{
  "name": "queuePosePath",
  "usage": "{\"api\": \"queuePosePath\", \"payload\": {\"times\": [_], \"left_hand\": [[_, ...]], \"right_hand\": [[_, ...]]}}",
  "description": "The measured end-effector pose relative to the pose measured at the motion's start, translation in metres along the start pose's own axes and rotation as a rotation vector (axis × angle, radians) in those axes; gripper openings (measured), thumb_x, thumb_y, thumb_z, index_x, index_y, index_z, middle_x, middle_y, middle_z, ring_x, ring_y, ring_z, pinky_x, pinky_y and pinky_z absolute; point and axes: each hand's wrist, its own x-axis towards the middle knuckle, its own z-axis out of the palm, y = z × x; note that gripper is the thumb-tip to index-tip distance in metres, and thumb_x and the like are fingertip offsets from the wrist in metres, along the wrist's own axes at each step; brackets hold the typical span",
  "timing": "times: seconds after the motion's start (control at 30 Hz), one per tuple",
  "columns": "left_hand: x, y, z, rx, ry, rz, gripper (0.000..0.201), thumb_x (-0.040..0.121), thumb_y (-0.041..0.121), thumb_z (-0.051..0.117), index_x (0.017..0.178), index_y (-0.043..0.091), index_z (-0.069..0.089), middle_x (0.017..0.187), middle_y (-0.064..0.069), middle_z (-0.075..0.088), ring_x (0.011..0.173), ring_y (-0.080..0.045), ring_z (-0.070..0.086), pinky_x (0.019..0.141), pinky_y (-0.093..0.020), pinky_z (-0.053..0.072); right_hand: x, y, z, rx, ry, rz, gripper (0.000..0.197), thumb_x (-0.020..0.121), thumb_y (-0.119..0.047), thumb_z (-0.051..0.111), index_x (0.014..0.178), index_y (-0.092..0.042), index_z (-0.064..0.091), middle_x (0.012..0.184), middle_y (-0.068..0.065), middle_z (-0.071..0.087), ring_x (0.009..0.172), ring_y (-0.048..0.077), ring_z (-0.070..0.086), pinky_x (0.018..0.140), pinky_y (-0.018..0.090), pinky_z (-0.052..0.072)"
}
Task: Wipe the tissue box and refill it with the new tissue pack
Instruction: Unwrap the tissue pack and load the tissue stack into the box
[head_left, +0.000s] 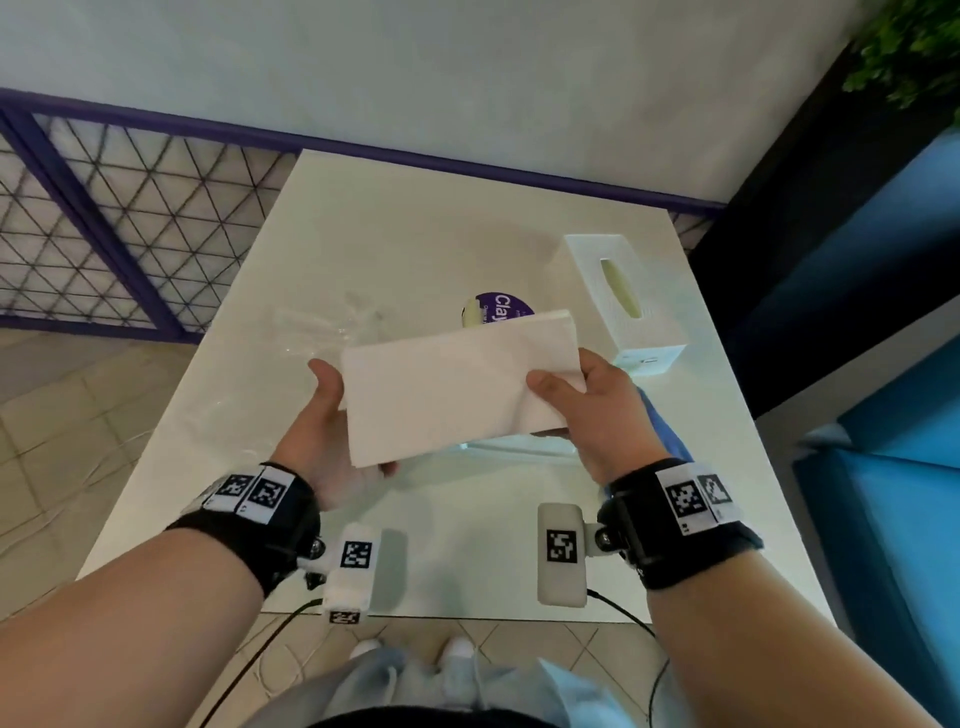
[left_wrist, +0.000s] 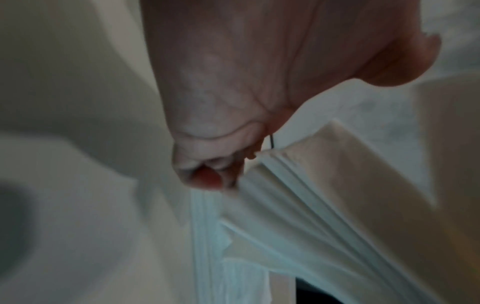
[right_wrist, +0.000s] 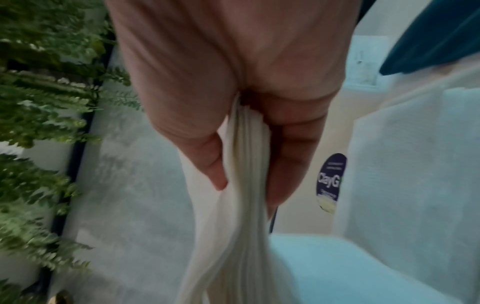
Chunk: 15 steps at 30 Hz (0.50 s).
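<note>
Both hands are holding a stack of white tissues (head_left: 457, 384) in the air above the white counter (head_left: 395, 249), near its middle. The left hand (head_left: 332, 431) is cupping the stack's near left corner from below, its thumb lying along the left edge; in the left wrist view the fingers (left_wrist: 207, 179) are curling under the layered edge of the sheets. The right hand (head_left: 597, 410) is pinching the right end, thumb on top and fingers beneath, and the right wrist view is showing the folded sheets squeezed between thumb and fingers. The stack is lying tilted, its far right corner higher than the near left one.

Standing on the counter at the far right, apart from the stack, the white tissue box (head_left: 618, 296) is showing its slot on top. A round purple label (head_left: 501, 306) is peeking out behind the stack. Clear crumpled plastic wrap (head_left: 332, 322) is lying on the counter to the left. A blue cloth (head_left: 662, 421) is showing partly behind the right wrist.
</note>
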Motion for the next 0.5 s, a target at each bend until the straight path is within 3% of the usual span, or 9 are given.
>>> {"api": "queuePosePath", "payload": {"times": [0.07,0.1,0.13,0.17,0.2,0.27,0.3,0.4,0.5], "left_hand": [[0.0,-0.011,-0.002,-0.03,-0.01,-0.011,0.06,0.072,0.08,0.046,0.088,0.027,0.068,0.08,-0.003,0.069,0.065,-0.024,0.06,0.065,-0.035,0.033],[-0.006,-0.012,-0.002,-0.051,-0.029,-0.03,0.045,0.076,0.066,0.058,0.088,0.023,0.067,0.082,-0.006,0.068,0.068,-0.027,0.061,0.069,-0.037,0.039],[-0.006,-0.014,-0.007,-0.033,-0.037,-0.064,0.04,0.068,0.052,0.073,0.092,0.02,0.069,0.09,-0.011,0.07,0.078,-0.03,0.065,0.077,-0.043,0.047],[-0.005,-0.016,-0.011,-0.018,-0.047,-0.084,0.049,0.06,0.041,0.082,0.101,0.016,0.071,0.104,-0.015,0.07,0.093,-0.034,0.067,0.089,-0.052,0.049],[-0.006,-0.016,-0.011,-0.005,-0.049,-0.108,0.062,0.062,0.038,0.081,0.116,0.011,0.067,0.12,-0.018,0.066,0.11,-0.036,0.062,0.1,-0.058,0.043],[-0.01,-0.014,0.0,-0.108,-0.132,-0.164,0.065,0.086,0.043,0.055,0.139,0.006,0.046,0.139,-0.022,0.051,0.128,-0.041,0.048,0.107,-0.061,0.034],[-0.008,-0.013,0.001,-0.167,-0.15,-0.187,0.062,0.091,0.044,0.045,0.139,0.006,0.045,0.14,-0.024,0.05,0.128,-0.044,0.047,0.103,-0.06,0.038],[-0.006,-0.012,-0.003,-0.18,-0.167,-0.152,0.063,0.092,0.044,0.047,0.135,-0.002,0.048,0.141,-0.033,0.044,0.13,-0.049,0.043,0.106,-0.058,0.037],[-0.01,-0.004,0.001,-0.234,-0.023,-0.005,0.087,0.086,0.075,0.031,0.123,0.004,0.064,0.131,-0.029,0.056,0.114,-0.047,0.058,0.097,-0.056,0.048]], "right_hand": [[-0.004,0.0,0.002,0.141,-0.092,0.059,0.019,0.088,-0.01,0.064,0.106,-0.013,0.064,0.105,0.009,0.072,0.097,0.028,0.069,0.068,0.04,0.059],[-0.007,-0.002,0.004,0.193,-0.141,0.07,0.019,0.089,-0.008,0.061,0.107,-0.012,0.063,0.104,0.008,0.072,0.095,0.026,0.069,0.064,0.037,0.058],[-0.009,-0.005,0.006,0.236,-0.189,0.073,0.018,0.09,-0.007,0.059,0.107,-0.012,0.063,0.101,0.006,0.072,0.091,0.023,0.069,0.061,0.034,0.057],[-0.011,-0.009,0.009,0.279,-0.236,0.071,0.018,0.09,-0.006,0.058,0.106,-0.013,0.063,0.098,0.004,0.072,0.086,0.02,0.069,0.059,0.032,0.056],[-0.012,-0.012,0.012,0.324,-0.273,0.068,0.017,0.091,-0.006,0.056,0.104,-0.015,0.063,0.095,0.001,0.072,0.083,0.017,0.07,0.058,0.031,0.056],[-0.011,-0.02,0.017,0.419,-0.314,0.062,0.016,0.091,-0.005,0.055,0.101,-0.015,0.063,0.09,0.0,0.071,0.077,0.015,0.069,0.056,0.03,0.055],[-0.009,-0.022,0.02,0.458,-0.317,0.062,0.016,0.091,-0.005,0.055,0.1,-0.016,0.063,0.088,0.0,0.07,0.075,0.016,0.068,0.054,0.029,0.055],[-0.004,-0.022,0.02,0.472,-0.281,0.071,0.014,0.09,-0.006,0.057,0.098,-0.016,0.063,0.086,0.0,0.069,0.074,0.016,0.067,0.054,0.029,0.055],[0.001,-0.006,0.012,0.36,-0.211,0.116,0.014,0.091,-0.007,0.058,0.101,-0.016,0.061,0.097,0.003,0.068,0.086,0.02,0.065,0.061,0.033,0.057]]}}
